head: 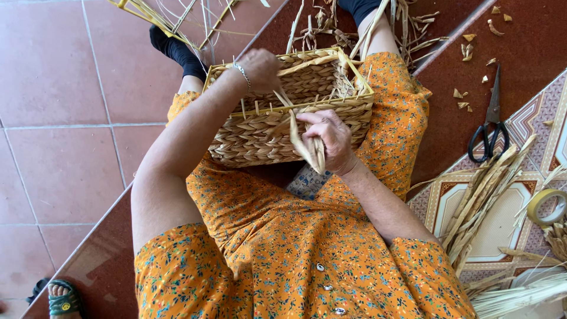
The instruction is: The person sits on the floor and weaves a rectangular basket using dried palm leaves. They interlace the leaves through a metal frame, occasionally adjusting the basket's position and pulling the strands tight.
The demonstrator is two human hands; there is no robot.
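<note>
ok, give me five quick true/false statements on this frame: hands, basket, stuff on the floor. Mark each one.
1. The right hand grips a flat dried strand against the near wall of the woven basket. True.
2. The left hand is resting on the floor tiles. False: it is at the basket's rim, reaching inside.
3. Black-handled scissors lie on the floor to the person's right. True.
4. A roll of tape sits inside the basket. False: it lies on the patterned floor at the right edge, near a bundle of dried strips.
5. The basket stands on the floor beside the person. False: it rests on the person's lap, on the orange floral garment.
</note>
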